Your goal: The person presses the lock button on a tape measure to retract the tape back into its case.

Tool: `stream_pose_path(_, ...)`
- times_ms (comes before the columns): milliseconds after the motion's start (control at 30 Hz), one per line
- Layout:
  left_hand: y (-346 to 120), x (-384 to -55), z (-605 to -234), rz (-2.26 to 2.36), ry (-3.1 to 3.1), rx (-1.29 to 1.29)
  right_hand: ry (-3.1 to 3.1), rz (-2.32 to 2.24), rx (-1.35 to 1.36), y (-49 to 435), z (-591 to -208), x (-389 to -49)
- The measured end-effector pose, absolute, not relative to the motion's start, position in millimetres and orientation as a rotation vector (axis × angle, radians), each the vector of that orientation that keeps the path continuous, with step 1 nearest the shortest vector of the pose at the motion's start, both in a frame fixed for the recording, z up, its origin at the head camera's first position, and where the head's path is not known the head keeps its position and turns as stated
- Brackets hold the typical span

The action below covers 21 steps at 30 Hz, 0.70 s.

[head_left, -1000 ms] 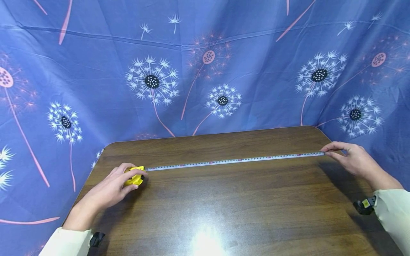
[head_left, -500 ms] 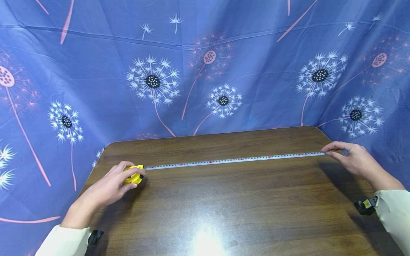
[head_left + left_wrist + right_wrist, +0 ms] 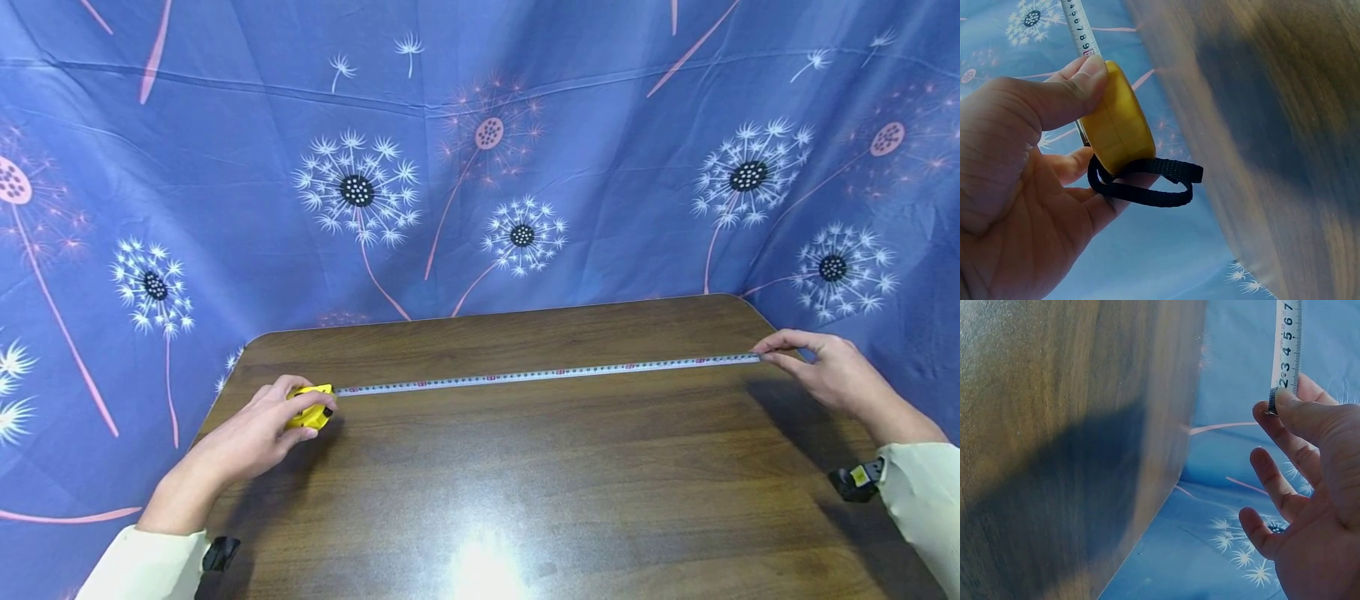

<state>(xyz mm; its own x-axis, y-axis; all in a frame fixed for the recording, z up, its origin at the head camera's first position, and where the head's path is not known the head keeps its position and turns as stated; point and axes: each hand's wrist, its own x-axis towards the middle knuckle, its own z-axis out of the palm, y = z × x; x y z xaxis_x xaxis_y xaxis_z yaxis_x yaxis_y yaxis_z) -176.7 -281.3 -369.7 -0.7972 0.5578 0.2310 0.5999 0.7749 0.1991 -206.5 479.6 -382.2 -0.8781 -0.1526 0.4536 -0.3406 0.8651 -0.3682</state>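
Left hand firmly round the yellow case, thumb pressed along one side, and that case sits near the table's left edge! It's a tape measure, rounded and bright, with a seam down its narrow face and a black strap looping off the bottom. Across at the right edge, the right hand has the other end: thumb and forefinger pinch the tip, the remaining fingers loosely bent and clear of it. And between them, what a line! The silvery-white tape runs straight and taut over the far half of the table, slightly aslant to the far edge, black numbers all along, red marks at intervals. Two to seven read plainly by the right hand. Pale sleeves behind both hands, shadows on the brown wood, and beyond the far edge hangs blue cloth covered in dandelions.
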Motion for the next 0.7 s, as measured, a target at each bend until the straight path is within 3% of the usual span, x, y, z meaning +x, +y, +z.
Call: stream_pose_path(700,-281.9,-178.5,-370.8,-0.383,-2.855,-0.881,-2.613,0.571,0.379,479.8,-387.5,-208.2)
